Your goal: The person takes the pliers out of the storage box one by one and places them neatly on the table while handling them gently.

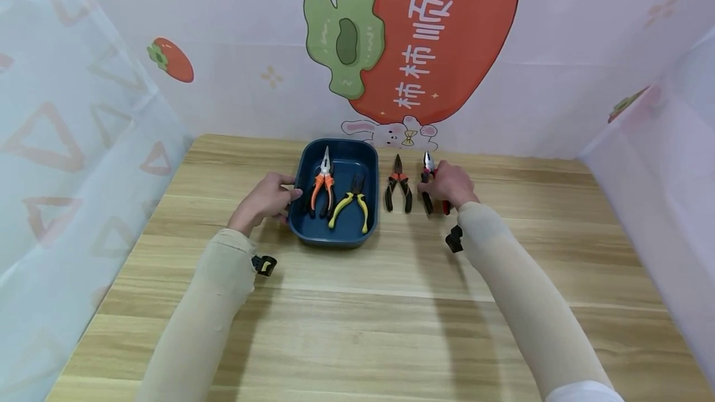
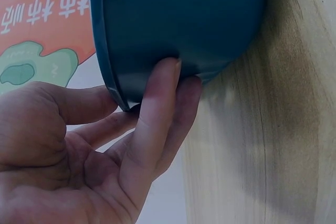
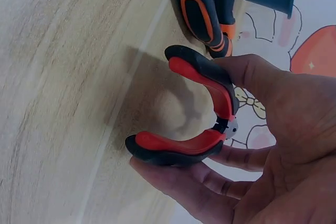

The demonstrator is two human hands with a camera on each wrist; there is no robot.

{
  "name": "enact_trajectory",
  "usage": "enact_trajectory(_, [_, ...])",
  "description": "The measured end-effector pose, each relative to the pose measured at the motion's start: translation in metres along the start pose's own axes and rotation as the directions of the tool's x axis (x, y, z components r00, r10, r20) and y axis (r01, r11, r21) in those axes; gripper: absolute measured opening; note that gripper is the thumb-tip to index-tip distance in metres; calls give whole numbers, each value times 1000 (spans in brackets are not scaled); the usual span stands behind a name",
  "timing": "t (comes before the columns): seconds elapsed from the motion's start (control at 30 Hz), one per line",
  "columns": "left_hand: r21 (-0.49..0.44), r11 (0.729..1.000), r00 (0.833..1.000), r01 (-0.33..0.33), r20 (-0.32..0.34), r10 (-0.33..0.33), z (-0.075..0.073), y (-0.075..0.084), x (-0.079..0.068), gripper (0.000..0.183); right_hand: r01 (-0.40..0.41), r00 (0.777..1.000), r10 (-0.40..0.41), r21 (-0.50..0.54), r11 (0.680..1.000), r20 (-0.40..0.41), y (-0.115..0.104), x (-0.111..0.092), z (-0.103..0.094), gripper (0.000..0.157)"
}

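Note:
My left hand (image 1: 270, 197) grips the left wall of a dark blue tray (image 1: 335, 242); in the left wrist view the thumb is at its rim and fingers press its outer side. Inside the tray lie long-nose pliers with orange-and-black handles (image 1: 317, 190) and yellow-handled pliers (image 1: 342, 203) with dark jaws. To the tray's right, my right hand (image 1: 451, 183) holds pliers with red-and-black handles (image 3: 223, 95), thumb on one handle and fingers along the other. Those handles are spread, their shadow falling on the table, and their silver head points toward the back wall.
Between the tray and my right hand, black-and-orange pliers (image 1: 398, 178) lie on the wooden table (image 1: 357, 327). A printed cloth wall (image 1: 223, 98) rises behind the table's back edge. Small black devices (image 1: 265, 265) sit at both wrists.

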State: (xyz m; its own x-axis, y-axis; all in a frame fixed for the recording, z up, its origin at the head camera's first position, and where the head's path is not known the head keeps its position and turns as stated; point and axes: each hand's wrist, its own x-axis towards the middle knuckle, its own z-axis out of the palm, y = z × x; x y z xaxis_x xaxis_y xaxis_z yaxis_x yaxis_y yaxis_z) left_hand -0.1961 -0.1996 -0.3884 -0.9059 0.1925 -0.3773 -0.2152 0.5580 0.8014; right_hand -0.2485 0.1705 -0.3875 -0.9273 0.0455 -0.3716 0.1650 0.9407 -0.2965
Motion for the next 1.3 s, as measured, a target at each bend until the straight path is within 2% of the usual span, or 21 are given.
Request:
enact_trajectory(0.5, [-3, 1000, 1000, 5, 11, -5, 2, 0, 0, 54, -70, 998, 70, -26, 997, -3, -1, 14, 11, 39])
enact_trajectory(1.3, [-17, 1000, 1000, 8, 12, -8, -1, 0, 2, 52, -26, 997, 34, -121, 992, 63, -12, 14, 8, 37])
